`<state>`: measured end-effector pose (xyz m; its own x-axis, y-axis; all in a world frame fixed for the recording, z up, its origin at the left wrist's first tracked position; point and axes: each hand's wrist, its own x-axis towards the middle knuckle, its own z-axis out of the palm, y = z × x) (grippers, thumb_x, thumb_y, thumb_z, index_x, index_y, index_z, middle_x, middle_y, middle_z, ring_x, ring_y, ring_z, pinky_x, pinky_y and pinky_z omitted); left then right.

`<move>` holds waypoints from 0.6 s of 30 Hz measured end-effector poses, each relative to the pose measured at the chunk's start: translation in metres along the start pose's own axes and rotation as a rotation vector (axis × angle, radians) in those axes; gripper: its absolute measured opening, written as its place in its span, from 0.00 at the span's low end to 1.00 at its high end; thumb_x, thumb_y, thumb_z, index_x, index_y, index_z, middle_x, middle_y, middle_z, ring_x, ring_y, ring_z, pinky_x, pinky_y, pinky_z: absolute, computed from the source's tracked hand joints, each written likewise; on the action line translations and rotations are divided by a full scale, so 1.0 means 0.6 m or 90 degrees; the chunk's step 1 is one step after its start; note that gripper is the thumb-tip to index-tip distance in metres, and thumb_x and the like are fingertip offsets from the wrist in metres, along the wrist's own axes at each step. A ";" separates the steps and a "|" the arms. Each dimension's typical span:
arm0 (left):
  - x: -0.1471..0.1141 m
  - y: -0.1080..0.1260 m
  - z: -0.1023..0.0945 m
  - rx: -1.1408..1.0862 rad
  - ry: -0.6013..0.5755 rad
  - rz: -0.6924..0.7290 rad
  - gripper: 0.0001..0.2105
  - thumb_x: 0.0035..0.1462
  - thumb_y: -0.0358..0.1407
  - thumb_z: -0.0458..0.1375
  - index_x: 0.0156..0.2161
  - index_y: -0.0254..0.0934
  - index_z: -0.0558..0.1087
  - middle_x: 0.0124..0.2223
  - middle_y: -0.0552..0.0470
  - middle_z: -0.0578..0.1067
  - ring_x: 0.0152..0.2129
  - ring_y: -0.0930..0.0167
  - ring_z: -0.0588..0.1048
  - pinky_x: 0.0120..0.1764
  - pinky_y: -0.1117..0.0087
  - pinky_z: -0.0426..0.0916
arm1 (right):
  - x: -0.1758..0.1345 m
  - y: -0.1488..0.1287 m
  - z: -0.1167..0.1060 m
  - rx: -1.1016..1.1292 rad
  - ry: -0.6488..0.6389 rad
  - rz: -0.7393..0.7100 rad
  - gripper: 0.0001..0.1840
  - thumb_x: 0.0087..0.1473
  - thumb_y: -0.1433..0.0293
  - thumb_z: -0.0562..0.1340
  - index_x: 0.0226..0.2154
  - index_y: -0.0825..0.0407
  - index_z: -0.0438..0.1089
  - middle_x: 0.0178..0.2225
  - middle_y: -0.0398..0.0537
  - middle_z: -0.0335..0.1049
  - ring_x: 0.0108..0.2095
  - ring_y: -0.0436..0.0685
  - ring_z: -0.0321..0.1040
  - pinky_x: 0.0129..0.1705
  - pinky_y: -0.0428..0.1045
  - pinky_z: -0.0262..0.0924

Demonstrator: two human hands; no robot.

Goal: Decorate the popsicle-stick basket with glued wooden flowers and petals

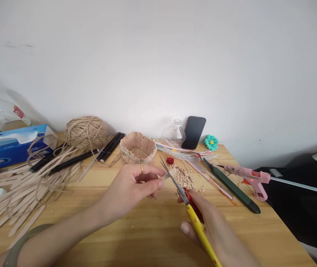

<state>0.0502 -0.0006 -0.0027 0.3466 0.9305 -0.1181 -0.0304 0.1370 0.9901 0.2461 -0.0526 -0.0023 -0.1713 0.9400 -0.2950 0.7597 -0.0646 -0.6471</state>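
1. The left hand (137, 183) pinched a stick piece (172, 172) between thumb and fingers.
2. The right hand (215, 218) grasped the scissors (197, 224) (a yellow handle showed along the palm), blades pointing away from the person.
3. The blades met the stick piece just beyond the left fingertips; whether they had closed on it, I could not tell.
4. Wood chips (185, 179) lay scattered on the table (152, 230) beyond the blades, with a red flower (170, 160) just beside them.
5. The basket (125, 154) stood beyond the left hand; loose sticks (27, 219) lay at left.
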 end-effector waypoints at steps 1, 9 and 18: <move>0.000 0.001 0.000 -0.008 -0.009 -0.001 0.07 0.46 0.32 0.61 0.34 0.33 0.74 0.21 0.59 0.71 0.18 0.77 0.70 0.25 0.75 0.68 | 0.000 -0.001 0.000 -0.014 -0.007 0.009 0.16 0.43 0.57 0.57 0.31 0.51 0.58 0.27 0.46 0.63 0.28 0.57 0.58 0.31 0.52 0.54; -0.001 0.003 0.000 -0.023 -0.048 -0.005 0.09 0.49 0.33 0.60 0.37 0.32 0.75 0.20 0.59 0.71 0.18 0.78 0.70 0.25 0.76 0.68 | -0.008 0.000 -0.005 -0.048 -0.013 0.010 0.16 0.45 0.56 0.55 0.32 0.50 0.55 0.28 0.46 0.62 0.28 0.57 0.57 0.31 0.52 0.52; -0.002 0.006 0.004 0.004 -0.024 0.014 0.04 0.45 0.32 0.61 0.28 0.34 0.76 0.24 0.54 0.75 0.23 0.74 0.73 0.29 0.74 0.68 | -0.009 -0.004 -0.006 -0.071 0.024 0.035 0.15 0.42 0.60 0.60 0.28 0.50 0.55 0.26 0.43 0.61 0.27 0.55 0.55 0.29 0.49 0.50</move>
<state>0.0519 -0.0019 0.0010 0.3817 0.9195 -0.0936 -0.0326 0.1145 0.9929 0.2472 -0.0563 0.0034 -0.1052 0.9479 -0.3008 0.8331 -0.0812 -0.5471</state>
